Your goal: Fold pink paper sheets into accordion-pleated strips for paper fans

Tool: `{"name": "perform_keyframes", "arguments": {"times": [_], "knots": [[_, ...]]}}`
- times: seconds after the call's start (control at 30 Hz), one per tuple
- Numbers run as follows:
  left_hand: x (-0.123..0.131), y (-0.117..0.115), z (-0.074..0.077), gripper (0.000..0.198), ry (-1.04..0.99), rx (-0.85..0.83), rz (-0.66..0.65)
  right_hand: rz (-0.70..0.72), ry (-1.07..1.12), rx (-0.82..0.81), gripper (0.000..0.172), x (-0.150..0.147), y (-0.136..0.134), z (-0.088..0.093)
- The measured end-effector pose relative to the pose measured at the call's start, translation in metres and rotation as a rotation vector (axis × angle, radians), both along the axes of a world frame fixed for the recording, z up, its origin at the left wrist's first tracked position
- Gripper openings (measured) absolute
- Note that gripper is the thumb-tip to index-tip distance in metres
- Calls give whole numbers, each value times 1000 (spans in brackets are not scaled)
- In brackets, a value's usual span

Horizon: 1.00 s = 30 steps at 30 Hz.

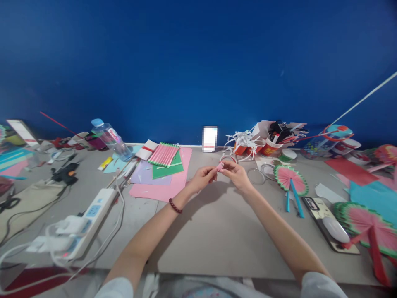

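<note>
Both hands meet above the middle of the counter (pixel 217 236), held just off its surface. The left hand (pixel 202 179) and right hand (pixel 238 174) each pinch one end of a small pink piece (pixel 219 167) between thumb and fingers, with the other fingers curled in. The piece is too small to tell whether it is folded. A bead bracelet (pixel 175 205) sits on the left wrist.

Left of the hands a pink sheet (pixel 159 191) lies flat, with a green sheet (pixel 167 169) and a pleated paper (pixel 163 154) on it. A bottle (pixel 111 138) lies beyond them, and a power strip (pixel 93 215) is near the left edge. To the right are a tape ring (pixel 256 176), a paper fan (pixel 290 178) and a mouse (pixel 335 229).
</note>
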<state>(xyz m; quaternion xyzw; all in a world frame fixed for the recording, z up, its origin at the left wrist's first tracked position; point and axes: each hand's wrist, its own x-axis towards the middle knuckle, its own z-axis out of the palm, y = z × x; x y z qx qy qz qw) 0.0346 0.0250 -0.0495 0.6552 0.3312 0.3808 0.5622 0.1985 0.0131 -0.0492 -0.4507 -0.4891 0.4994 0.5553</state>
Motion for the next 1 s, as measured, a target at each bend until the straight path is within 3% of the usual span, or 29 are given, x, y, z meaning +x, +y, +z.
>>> {"name": "perform_keyframes", "arguments": {"times": [0.3,1.0], "knots": [[4,-4,-3,41,21,49,22,-65,-30,22,21,-4,-8,6],[5,-9,-1,40,49,121,117,-116,-202,112,21,-2,-10,9]]}}
